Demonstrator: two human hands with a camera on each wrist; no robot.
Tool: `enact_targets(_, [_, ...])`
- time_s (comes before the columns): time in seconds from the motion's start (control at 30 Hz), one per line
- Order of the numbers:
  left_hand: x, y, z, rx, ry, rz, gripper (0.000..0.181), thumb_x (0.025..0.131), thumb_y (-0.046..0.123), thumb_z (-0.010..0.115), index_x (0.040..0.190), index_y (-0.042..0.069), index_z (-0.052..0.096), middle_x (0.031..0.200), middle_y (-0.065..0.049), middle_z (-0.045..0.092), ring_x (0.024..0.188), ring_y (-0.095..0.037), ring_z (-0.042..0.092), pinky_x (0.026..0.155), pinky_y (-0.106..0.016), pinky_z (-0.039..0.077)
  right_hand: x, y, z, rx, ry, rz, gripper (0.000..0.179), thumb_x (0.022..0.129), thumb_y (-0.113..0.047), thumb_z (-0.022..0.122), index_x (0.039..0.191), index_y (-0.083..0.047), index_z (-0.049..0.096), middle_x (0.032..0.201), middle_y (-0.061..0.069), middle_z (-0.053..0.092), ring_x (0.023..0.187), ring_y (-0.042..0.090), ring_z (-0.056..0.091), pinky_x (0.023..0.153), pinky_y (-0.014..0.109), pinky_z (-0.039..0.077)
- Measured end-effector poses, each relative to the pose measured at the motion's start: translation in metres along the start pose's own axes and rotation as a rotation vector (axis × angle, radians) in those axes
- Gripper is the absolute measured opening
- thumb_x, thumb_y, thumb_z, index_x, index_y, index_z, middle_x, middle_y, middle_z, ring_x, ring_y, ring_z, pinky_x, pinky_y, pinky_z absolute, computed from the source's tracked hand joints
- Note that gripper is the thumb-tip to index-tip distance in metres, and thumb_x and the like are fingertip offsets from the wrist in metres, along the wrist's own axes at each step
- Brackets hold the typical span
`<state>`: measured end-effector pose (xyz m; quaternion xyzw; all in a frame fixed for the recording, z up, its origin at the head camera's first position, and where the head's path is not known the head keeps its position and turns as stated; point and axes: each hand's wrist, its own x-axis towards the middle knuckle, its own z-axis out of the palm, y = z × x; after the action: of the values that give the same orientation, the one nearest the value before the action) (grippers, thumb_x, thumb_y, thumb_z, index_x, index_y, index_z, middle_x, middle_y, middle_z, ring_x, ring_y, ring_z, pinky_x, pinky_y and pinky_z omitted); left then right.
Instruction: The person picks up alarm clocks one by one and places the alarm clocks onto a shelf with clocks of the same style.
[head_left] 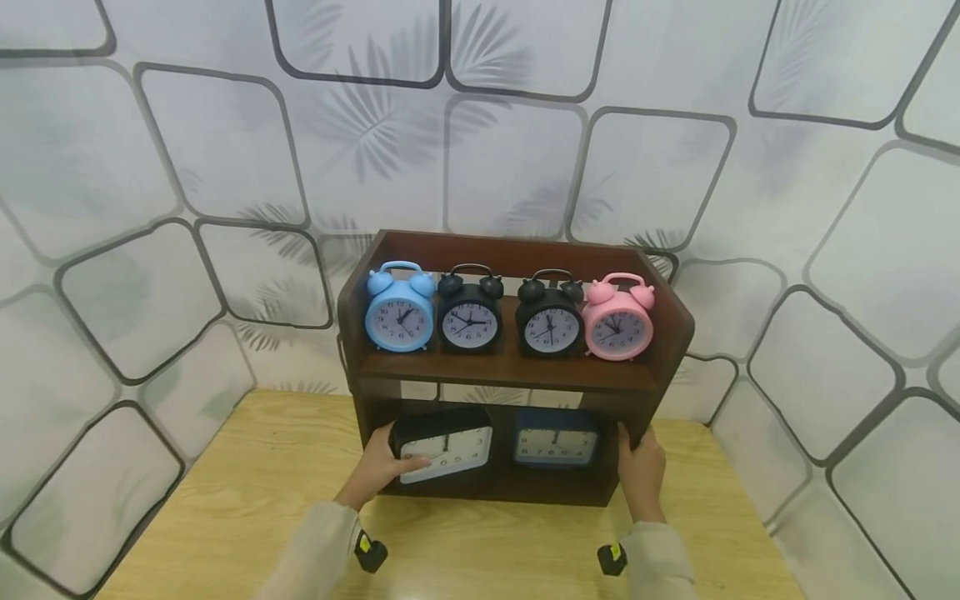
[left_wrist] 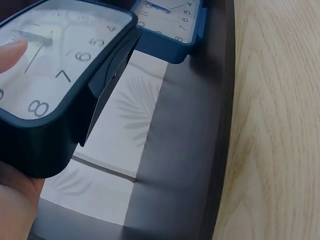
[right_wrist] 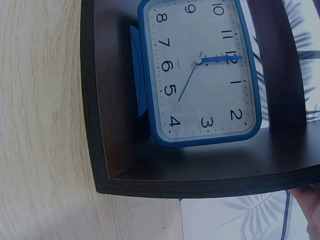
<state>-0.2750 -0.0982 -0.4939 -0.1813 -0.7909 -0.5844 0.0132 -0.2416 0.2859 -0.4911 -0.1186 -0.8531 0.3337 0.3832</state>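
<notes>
My left hand [head_left: 377, 468] grips a dark rectangular alarm clock [left_wrist: 82, 55] by its left end, the thumb lying over the white dial. That clock is tilted, in the lower compartment of a dark brown wooden shelf [head_left: 504, 374]. My right hand [head_left: 643, 473] holds the shelf's right side panel near its lower part; most of its fingers are hidden behind the panel. Right of the tilted clock, a blue rectangular alarm clock [right_wrist: 200, 95] stands upright in the same compartment, apart from both hands.
Along the upper shelf stand a light blue twin-bell clock [head_left: 401, 323], two black twin-bell clocks [head_left: 470, 323] and a pink one [head_left: 618, 333]. The shelf rests on a light wooden table [head_left: 480, 550]. Patterned walls [head_left: 517, 167] enclose the back and sides.
</notes>
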Motion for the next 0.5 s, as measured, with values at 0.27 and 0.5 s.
enact_targets(0.27, [0.005, -0.005, 0.011, -0.034, 0.034, -0.043, 0.058, 0.068, 0.011, 0.083, 0.120, 0.002, 0.059, 0.118, -0.015, 0.064, 0.110, -0.027, 0.058, 0.096, -0.043, 0.045, -0.001, -0.003, -0.001, 0.007, 0.004, -0.010, 0.027, 0.088, -0.010, 0.060, 0.096, 0.016, 0.055, 0.083, 0.040, 0.061, 0.076, 0.056, 0.058, 0.066, 0.061, 0.043])
enact_targets(0.5, [0.013, -0.011, 0.016, -0.042, 0.037, -0.057, 0.059, 0.068, 0.010, 0.083, 0.121, 0.002, 0.059, 0.118, -0.014, 0.064, 0.108, -0.024, 0.059, 0.097, -0.040, 0.044, 0.000, -0.002, -0.001, 0.004, 0.005, -0.012, 0.027, 0.088, -0.009, 0.060, 0.097, 0.016, 0.055, 0.083, 0.040, 0.061, 0.076, 0.056, 0.058, 0.067, 0.061, 0.043])
